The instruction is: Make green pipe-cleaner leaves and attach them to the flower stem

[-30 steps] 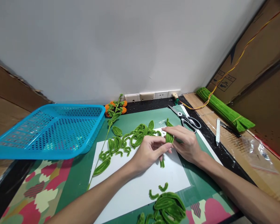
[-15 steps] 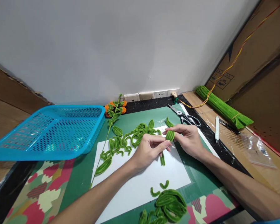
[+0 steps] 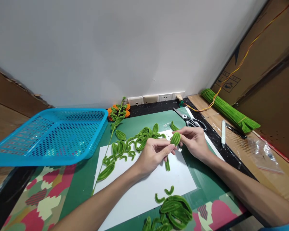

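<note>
Both hands meet over a white sheet (image 3: 144, 189) at the table's middle. My left hand (image 3: 154, 154) pinches the stem of a green pipe-cleaner leaf (image 3: 175, 138), and a bit of stem hangs below its fingers. My right hand (image 3: 194, 141) is closed on the leaf's looped top with thumb and fingers. Several finished green leaves (image 3: 132, 142) lie on the sheet just left of my hands. A long leafy stem with orange flowers (image 3: 118, 114) runs from the back wall down to the sheet's left edge.
A blue perforated basket (image 3: 50, 134) stands at the left. Scissors (image 3: 190, 119) lie behind my right hand. A bundle of green pipe cleaners (image 3: 228, 110), a white tool (image 3: 223, 131) and a plastic bag (image 3: 262, 154) lie at the right. More green loops (image 3: 173, 210) sit near the front edge.
The leaf's top has been pressed from a long strip into a shorter, rounder oval. Both hands have stayed at the same spot, shifting slightly.
</note>
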Tool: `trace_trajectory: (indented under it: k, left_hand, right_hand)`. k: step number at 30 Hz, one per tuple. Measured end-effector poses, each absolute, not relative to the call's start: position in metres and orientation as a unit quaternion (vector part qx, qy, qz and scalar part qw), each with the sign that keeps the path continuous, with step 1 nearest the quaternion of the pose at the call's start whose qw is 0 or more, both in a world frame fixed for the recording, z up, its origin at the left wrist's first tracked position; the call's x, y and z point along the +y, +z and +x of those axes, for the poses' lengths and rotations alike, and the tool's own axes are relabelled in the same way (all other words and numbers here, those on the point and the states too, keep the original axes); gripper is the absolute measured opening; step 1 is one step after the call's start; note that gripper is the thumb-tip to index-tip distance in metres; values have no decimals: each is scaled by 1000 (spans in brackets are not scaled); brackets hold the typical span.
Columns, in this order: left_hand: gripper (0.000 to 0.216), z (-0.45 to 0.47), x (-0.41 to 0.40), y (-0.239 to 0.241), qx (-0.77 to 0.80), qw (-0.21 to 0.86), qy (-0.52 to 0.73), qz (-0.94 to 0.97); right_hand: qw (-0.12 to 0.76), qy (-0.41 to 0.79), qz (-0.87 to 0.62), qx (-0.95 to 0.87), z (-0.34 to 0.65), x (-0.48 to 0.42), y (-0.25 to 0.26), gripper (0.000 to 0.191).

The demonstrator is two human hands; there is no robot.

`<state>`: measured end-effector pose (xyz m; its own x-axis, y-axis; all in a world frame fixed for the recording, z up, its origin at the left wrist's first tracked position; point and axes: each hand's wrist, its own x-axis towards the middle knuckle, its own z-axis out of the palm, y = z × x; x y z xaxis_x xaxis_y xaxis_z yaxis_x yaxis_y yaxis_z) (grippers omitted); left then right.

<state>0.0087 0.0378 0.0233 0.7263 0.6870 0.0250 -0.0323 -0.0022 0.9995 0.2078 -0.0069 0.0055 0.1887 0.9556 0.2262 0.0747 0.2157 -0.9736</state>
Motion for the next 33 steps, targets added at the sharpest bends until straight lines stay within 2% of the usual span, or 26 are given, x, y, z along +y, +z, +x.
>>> trace_trajectory:
  k: [6,11,16,26,30,33]
  left_hand:
    - [39,10,38,23,253,665,278,646]
    - [36,11,38,23,251,690,278,619]
    - [33,10,38,22,236,697,270,621]
    - [37,7,40,27,236,664,264,659]
    - [37,8,38,25,240,678,262,644]
    - [39,8,39,24,237,688,265,633]
  right_hand:
    - [584,429,-487,-487,206,-3,7,26]
    - [569,330,-523,-542,206,-4,6,16]
    - [553,284,-529,-577,206,-10,8,18]
    - [580,343,-501,-543,201,-12,10,26]
    - [548,284,-530,-582,201,-12,5,16]
    - [552,211,-530,-609,203,-12,5,24]
